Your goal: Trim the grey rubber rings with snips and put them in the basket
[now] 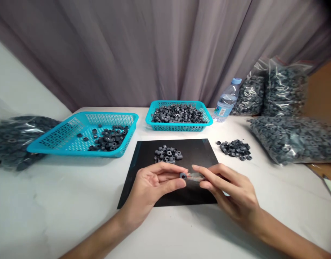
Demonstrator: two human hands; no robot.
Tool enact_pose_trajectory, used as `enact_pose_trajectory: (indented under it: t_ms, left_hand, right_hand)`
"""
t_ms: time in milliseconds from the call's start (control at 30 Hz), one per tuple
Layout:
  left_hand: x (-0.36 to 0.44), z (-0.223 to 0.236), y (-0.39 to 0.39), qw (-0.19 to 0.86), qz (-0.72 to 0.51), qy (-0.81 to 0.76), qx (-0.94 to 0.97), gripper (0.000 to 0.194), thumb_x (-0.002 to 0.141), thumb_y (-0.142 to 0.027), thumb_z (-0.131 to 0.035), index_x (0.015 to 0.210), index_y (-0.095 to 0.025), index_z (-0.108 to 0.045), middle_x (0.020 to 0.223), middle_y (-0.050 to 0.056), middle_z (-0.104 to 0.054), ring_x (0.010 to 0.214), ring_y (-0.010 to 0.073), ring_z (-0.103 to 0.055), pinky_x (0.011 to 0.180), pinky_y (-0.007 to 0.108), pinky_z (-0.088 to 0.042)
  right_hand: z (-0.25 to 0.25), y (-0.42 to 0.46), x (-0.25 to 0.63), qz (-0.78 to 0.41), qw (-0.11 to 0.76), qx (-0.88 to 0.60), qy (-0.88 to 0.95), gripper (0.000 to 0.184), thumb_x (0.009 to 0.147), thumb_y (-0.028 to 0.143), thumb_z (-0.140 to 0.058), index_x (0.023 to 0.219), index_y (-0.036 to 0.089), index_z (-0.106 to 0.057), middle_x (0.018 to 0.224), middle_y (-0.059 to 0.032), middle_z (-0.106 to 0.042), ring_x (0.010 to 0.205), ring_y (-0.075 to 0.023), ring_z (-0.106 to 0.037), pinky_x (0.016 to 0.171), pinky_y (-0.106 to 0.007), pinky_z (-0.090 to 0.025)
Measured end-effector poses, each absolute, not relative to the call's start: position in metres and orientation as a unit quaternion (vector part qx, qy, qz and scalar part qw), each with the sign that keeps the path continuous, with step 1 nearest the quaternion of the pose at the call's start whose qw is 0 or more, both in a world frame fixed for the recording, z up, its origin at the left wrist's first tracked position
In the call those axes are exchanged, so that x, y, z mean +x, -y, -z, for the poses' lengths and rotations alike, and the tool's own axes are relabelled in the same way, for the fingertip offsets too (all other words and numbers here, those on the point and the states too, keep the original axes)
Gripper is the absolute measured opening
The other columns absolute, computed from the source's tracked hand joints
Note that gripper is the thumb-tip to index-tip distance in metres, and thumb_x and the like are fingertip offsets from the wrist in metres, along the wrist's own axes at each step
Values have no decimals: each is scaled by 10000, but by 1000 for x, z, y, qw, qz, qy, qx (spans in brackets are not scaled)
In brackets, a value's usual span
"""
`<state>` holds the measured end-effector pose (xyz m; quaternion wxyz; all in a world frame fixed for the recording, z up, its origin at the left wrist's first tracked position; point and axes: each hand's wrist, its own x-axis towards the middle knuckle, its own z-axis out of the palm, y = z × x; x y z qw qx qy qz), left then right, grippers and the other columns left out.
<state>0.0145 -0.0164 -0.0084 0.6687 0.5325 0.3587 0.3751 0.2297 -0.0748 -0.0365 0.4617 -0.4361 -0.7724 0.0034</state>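
Above the black mat point(142, 156), the left hand point(151, 184) pinches 1 grey ring point(183, 176) that should be light, stiff and slick, best held by its outer wall, while the right hand point(237, 189) grips a blurred, apparently clear piece point(195, 177) beside it.

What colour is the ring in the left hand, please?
The ring is dark grey, showing best in the head view.

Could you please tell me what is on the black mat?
Grey rings lie piled on the mat; what the left hand and right hand cover there cannot be seen.
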Motion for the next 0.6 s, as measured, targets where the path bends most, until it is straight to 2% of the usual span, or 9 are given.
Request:
enact_pose_trajectory:
  t_ms: [200, 300, 600]
  left_hand:
    - [16, 15, 18, 679, -354, -363, 531, 174, 728, -218, -890, 883, -223, -811, 965, 35, -831, 934, 214, -780, 904, 306, -610]
    - [15, 16, 17, 674, -357, -362, 536, 164, 736, -219, -887, 883, -232, -814, 966, 25, -832, 941, 200, -778, 900, 278, -605]
    - [14, 15, 17, 664, -360, -364, 545, 151, 744, -224, -883, 880, -245, -820, 989, 21, -831, 938, 192, -775, 902, 271, -599]
  right_hand:
    - [37, 73, 232, 83, 426, -413, 800, 399, 995, 154, -608, 1388, 215, -632, 855, -56, -732, 649, -145, -628, 601, -274, -491]
    - [39, 73, 234, 93, 419, -411, 804, 394, 989, 128, -612, 1379, 178, -629, 846, -60, -724, 660, -145, -619, 609, -277, -479]
    - [39, 74, 235, 99, 413, -425, 800, 418, 993, 133, -613, 1406, 203, -607, 850, -50, -713, 662, -140, -606, 619, -274, -460]
